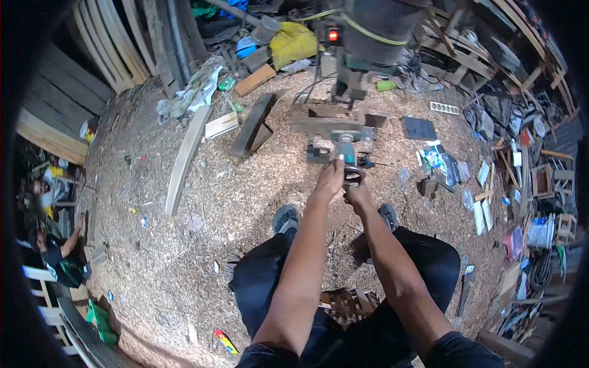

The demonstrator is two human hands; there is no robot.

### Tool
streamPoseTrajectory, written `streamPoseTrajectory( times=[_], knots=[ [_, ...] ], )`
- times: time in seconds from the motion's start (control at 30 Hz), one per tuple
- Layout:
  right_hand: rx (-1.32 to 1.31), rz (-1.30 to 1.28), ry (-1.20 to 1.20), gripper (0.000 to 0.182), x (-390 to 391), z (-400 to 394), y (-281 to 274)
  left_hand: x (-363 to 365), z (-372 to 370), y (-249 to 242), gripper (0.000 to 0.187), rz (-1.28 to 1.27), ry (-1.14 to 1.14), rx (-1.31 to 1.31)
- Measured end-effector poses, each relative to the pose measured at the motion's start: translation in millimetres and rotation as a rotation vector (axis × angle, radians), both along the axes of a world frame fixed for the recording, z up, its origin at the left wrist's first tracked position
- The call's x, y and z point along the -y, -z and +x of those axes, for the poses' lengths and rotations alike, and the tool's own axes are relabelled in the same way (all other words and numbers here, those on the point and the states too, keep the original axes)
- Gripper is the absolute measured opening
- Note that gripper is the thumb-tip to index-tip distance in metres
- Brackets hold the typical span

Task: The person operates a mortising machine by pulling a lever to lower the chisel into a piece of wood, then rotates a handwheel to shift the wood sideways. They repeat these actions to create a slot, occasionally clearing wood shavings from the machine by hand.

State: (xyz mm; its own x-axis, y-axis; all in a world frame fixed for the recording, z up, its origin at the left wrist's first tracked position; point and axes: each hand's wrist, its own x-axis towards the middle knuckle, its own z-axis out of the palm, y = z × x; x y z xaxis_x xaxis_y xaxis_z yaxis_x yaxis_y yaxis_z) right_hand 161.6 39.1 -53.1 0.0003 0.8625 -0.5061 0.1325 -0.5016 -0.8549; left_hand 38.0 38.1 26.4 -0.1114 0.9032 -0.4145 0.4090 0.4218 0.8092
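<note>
Both arms reach forward to a teal power tool (346,150) with a dark loop-shaped rear handle (353,176). My left hand (332,176) is closed around the left side of the tool, near where body and handle meet. On the right, my right hand (357,194) grips the loop handle, its fingers partly hidden. The tool's front end meets a weathered wooden block (319,124) low over the wood shavings. A dark blocky piece (317,154) lies just left of the tool.
A long pale board (187,159) and a dark beam (253,126) lie to the left. Ahead stands a large dark machine (374,37) with a red light. A dark flat panel (419,128) lies to the right. Another person (66,254) sits at the far left.
</note>
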Motion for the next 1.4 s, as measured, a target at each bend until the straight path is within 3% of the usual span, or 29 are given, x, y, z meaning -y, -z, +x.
streamPoseTrajectory(
  times=[0.1,0.13,0.23,0.33,0.4,0.53,0.73,0.97,1.07,1.27,1.4],
  knots=[
    [-0.257,-0.338,0.029,0.024,-10,-12,14,-10,2,36,0.069,0.067,-0.034,0.03],
    [-0.116,-0.346,-0.021,0.018,-13,-13,17,-11,2,39,0.068,0.071,-0.037,0.071],
    [-0.164,-0.387,-0.023,0.015,-17,-9,24,-20,2,70,0.069,0.077,-0.066,0.145],
    [-0.138,-0.367,-0.006,0.015,-13,-11,12,-16,-2,69,0.069,0.03,-0.172,0.278],
    [-0.122,-0.36,-0.003,0.016,-13,-15,10,-13,-14,67,0.065,0.037,-0.117,0.39],
    [0.13,-0.235,-0.08,0.019,-6,-34,4,-11,-10,68,0.054,0.064,-0.162,0.461],
    [0.085,-0.19,-0.051,0.02,-2,-38,-1,-19,-17,104,0.058,0.015,-0.088,0.562],
    [-0.131,-0.284,-0.11,0.013,-11,0,4,-17,-12,100,0.057,0.036,-0.137,0.501],
    [-0.167,-0.279,-0.165,0.017,-16,14,22,-8,-4,57,0.055,0.048,-0.191,0.381],
    [-0.196,-0.331,-0.2,0.021,-20,48,14,-10,5,58,0.057,0.111,-0.146,0.355],
    [-0.226,-0.385,-0.267,0.019,-24,56,11,-17,7,92,0.054,0.174,-0.184,0.398]
  ],
)
